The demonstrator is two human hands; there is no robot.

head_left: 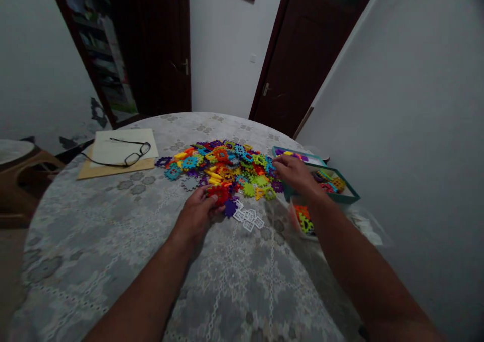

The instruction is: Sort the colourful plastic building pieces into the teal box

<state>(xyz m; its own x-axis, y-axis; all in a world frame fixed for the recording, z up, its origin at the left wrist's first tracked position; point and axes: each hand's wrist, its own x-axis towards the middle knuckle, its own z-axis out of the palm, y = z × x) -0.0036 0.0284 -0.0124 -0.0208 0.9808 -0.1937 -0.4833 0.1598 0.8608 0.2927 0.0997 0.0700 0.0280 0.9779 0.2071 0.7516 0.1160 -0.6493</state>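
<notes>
Holding red piece (219,195), left hand (197,208) | right hand (295,174) near pile (227,161) (multicoloured)

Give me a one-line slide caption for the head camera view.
Left hand holding red pieces beside a multicolored heap of toothed plastic shapes, right hand near a green box.

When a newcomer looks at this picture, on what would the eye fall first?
Probably the heap of bright pieces, on the patterned tablecloth at the picture's centre, comes first. Next come the left hand, holding red plastic at the heap's near edge, and the eyeglasses lying on papers at left.
</notes>
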